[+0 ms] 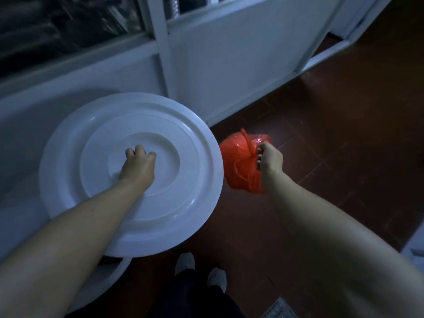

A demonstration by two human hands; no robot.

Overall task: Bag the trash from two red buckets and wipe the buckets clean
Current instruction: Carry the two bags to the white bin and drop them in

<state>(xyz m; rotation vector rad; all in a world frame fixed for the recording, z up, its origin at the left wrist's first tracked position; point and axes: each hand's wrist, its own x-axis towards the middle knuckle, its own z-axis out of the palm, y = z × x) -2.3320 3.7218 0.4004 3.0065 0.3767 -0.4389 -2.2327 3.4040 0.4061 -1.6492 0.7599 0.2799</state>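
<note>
A tied red plastic trash bag [238,166] hangs above the dark tiled floor, right of centre. My right hand [270,159] grips it by its knotted top. A large round white lid [128,173] lies tilted at the left over a white container [107,274] whose rim shows below it. My left hand [140,164] sits at the lid's centre with fingers curled; the frame does not show whether they grip a handle there. No red bucket is in view.
A white partition wall [229,65] with dark glass panes above runs behind the lid. Brown floor tiles [332,134] spread to the right. My two white shoes [199,269] stand at the bottom centre. A white object [415,246] sits at the right edge.
</note>
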